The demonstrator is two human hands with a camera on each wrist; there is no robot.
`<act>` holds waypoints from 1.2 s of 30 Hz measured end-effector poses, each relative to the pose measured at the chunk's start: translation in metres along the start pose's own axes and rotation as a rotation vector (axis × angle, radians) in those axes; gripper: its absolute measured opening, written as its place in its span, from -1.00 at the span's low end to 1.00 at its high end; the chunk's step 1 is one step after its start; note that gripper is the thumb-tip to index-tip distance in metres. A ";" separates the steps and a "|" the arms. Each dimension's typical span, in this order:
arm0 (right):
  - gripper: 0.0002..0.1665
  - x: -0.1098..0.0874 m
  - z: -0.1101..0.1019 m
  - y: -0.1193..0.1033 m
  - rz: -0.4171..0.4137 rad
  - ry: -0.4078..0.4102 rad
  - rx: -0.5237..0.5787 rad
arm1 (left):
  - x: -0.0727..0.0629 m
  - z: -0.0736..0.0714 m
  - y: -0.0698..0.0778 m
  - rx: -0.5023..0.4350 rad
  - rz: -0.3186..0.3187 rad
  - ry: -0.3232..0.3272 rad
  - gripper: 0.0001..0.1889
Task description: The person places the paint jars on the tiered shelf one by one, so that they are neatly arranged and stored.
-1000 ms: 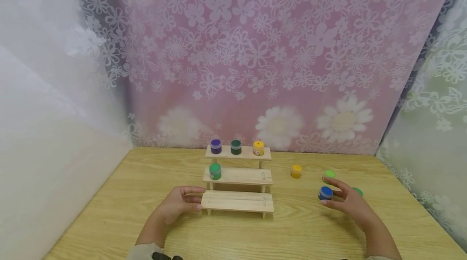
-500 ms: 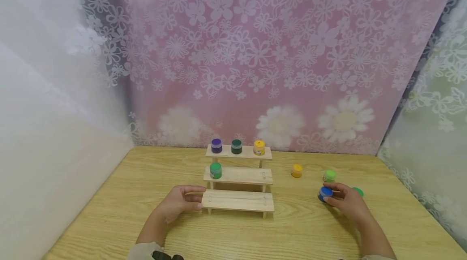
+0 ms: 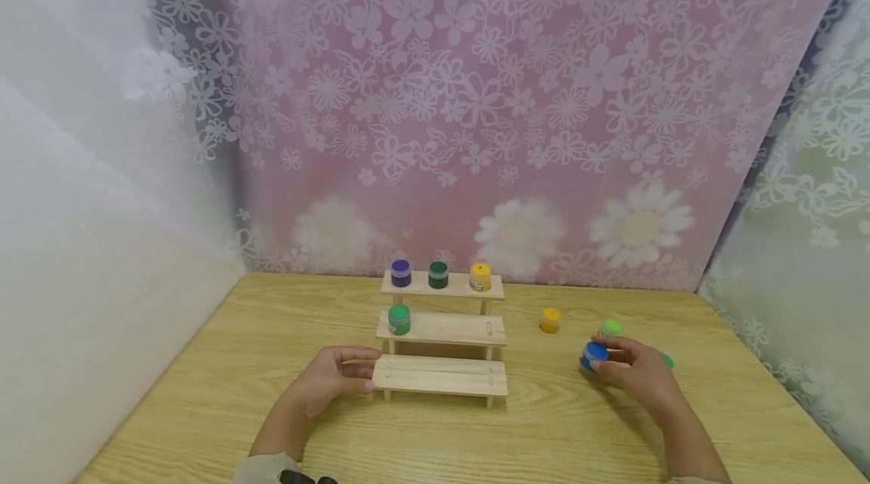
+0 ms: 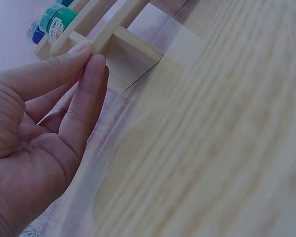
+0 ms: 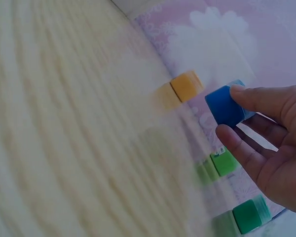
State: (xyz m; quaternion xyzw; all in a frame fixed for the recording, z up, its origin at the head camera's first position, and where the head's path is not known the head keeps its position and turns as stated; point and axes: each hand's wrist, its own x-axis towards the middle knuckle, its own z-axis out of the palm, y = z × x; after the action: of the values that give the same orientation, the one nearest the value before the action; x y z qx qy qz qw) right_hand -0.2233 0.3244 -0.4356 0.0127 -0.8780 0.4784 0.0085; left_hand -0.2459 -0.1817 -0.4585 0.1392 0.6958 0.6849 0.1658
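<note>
My right hand (image 3: 644,378) pinches a blue paint jar (image 3: 593,356) between thumb and fingers. In the right wrist view the blue jar (image 5: 226,106) is off the table and tilted. My left hand (image 3: 333,380) is at the left end of the three-tier wooden stand (image 3: 442,376). The left wrist view has its thumb and fingertips (image 4: 92,66) pinching the end of the lowest shelf. Purple (image 3: 401,273), dark green (image 3: 438,275) and yellow (image 3: 480,277) jars stand on the top shelf. On the middle shelf's left end sits a green jar (image 3: 399,320).
An orange-yellow jar (image 3: 550,320) stands on the wooden table (image 3: 544,431) right of the stand. A light green jar (image 3: 610,328) is behind my right hand, and another green jar (image 3: 667,359) is partly hidden by it. A floral backdrop (image 3: 442,129) rises behind the table.
My right hand has closed its fingers and thumb round the blue jar and moved it slightly left and up from its spot. My left hand keeps its place at the stand.
</note>
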 end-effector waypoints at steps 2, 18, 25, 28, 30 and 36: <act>-0.20 0.000 0.001 -0.004 -0.025 0.007 0.010 | -0.001 0.000 0.000 0.002 -0.002 0.004 -0.43; -0.25 -0.004 0.005 -0.031 -0.104 0.066 0.065 | -0.002 -0.001 -0.002 0.005 0.003 0.003 -0.42; -0.29 -0.008 0.009 -0.045 -0.148 0.081 0.091 | -0.002 0.000 0.000 -0.001 0.002 -0.004 -0.42; -0.32 -0.011 0.011 -0.053 -0.167 0.086 0.109 | -0.001 0.000 0.000 0.004 0.002 -0.002 -0.42; -0.33 -0.013 0.012 -0.057 -0.187 0.088 0.120 | -0.001 0.000 0.000 0.006 0.000 -0.001 -0.43; -0.41 -0.015 0.019 -0.069 -0.269 0.098 0.145 | -0.001 0.001 0.000 -0.001 -0.001 -0.001 -0.42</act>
State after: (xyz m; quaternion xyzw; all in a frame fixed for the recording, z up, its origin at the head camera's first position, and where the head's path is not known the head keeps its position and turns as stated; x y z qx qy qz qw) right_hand -0.2059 0.2710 -0.3882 0.1074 -0.8300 0.5352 0.1143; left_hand -0.2451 -0.1813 -0.4588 0.1390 0.6954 0.6850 0.1668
